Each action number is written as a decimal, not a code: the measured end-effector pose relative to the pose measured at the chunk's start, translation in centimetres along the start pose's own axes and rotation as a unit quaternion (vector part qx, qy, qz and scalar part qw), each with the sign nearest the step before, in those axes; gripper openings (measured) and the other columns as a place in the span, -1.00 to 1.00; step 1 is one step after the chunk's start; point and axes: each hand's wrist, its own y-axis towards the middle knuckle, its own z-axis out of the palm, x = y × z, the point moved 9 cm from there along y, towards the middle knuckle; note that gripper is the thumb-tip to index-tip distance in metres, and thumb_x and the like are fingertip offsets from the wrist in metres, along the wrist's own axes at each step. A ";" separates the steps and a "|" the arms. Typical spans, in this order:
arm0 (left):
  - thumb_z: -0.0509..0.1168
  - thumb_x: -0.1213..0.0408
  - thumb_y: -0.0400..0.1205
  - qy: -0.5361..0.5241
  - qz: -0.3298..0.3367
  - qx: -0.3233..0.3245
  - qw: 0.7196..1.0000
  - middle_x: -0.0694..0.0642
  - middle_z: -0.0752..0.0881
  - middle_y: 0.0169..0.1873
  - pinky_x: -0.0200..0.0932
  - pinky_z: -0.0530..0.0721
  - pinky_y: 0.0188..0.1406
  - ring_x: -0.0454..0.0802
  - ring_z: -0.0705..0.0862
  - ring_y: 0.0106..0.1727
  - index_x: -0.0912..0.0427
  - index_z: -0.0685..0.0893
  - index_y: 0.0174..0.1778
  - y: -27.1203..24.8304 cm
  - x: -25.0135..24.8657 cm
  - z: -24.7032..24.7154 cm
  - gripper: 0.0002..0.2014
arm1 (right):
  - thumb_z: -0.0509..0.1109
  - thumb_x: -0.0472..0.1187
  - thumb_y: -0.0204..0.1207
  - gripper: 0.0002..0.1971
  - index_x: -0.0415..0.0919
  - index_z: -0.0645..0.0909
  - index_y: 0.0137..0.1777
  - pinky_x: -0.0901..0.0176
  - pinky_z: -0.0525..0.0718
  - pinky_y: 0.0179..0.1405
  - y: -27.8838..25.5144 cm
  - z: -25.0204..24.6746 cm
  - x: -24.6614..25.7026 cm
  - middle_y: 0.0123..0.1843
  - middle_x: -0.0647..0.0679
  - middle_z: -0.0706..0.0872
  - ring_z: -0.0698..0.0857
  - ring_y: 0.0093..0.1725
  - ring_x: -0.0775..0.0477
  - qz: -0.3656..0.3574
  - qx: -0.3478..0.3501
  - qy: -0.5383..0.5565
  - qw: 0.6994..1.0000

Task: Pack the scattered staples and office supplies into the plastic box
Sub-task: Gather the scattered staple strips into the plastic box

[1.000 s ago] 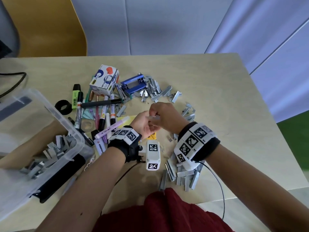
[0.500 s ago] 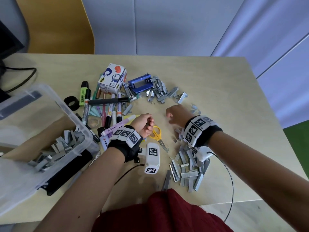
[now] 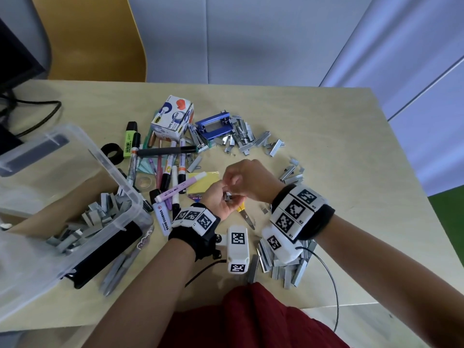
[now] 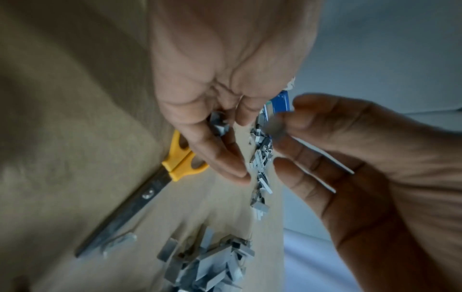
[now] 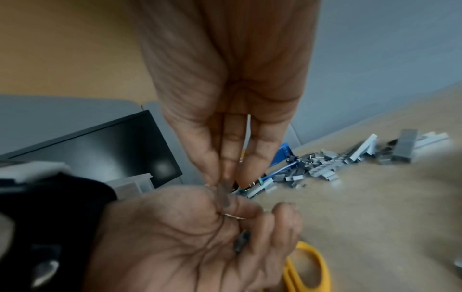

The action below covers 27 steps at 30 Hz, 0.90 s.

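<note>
Head view: the left hand (image 3: 221, 200), palm up with curled fingers, cups a few staple strips (image 3: 228, 196). The right hand (image 3: 247, 179) pinches another small strip above it. The clear plastic box (image 3: 125, 197) at left already holds grey strips. More lie in a pile near the table (image 3: 339, 151) edge.

Left wrist view: the left fingers (image 4: 220, 158) curl round small grey metal blocks. Yellow-handled scissors (image 4: 160, 177) lie on the table below.

Right wrist view: the right fingertips (image 5: 220, 177) nip a thin strip (image 5: 222, 192) at its sides.

Judgement: the strips are light, rigid, slick and brittle along their glued seams. They are best gripped across the flat flanks, or scooped up.
</note>
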 end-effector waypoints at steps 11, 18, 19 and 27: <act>-0.01 0.26 0.75 0.014 0.017 -0.023 0.999 0.10 0.54 -0.77 -0.48 0.31 -0.81 -0.14 0.44 -0.80 0.31 0.49 -0.40 0.6 -2.2 -2.6 -0.58 | 0.28 -0.41 0.48 -0.74 -0.21 0.65 0.12 -0.04 0.63 0.10 6.7 1.4 -2.7 0.18 -0.14 0.64 0.60 0.21 -0.17 0.001 0.026 -0.202 0.979; 0.02 0.28 0.74 -0.006 0.014 -0.037 0.999 0.11 0.56 -0.75 -0.45 0.41 -0.80 -0.12 0.50 -0.79 0.33 0.50 -0.39 0.5 -2.5 -3.1 -0.61 | 0.18 -0.49 0.52 -0.68 -0.32 0.58 0.22 0.03 0.56 0.07 7.2 3.4 -1.9 0.25 -0.21 0.58 0.58 0.25 -0.23 -0.046 0.077 -0.280 0.956; 0.02 0.29 0.74 -0.010 0.015 -0.038 0.999 0.11 0.56 -0.75 -0.45 0.42 -0.80 -0.11 0.51 -0.79 0.33 0.50 -0.38 0.6 -2.6 -3.1 -0.61 | 0.21 -0.48 0.52 -0.70 -0.34 0.57 0.22 0.01 0.56 0.10 7.1 3.6 -2.1 0.25 -0.22 0.57 0.57 0.25 -0.24 -0.046 0.081 -0.286 0.954; 0.01 0.29 0.76 -0.025 0.015 -0.029 0.999 0.22 0.64 -0.57 -0.31 0.63 -0.71 -0.02 0.66 -0.66 0.39 0.54 -0.31 0.7 -2.4 -2.2 -0.61 | 0.19 -0.49 0.44 -0.77 -0.36 0.58 0.04 0.11 0.51 0.01 5.4 1.5 -2.6 0.10 -0.22 0.62 0.58 0.13 -0.20 0.016 0.032 -0.182 0.983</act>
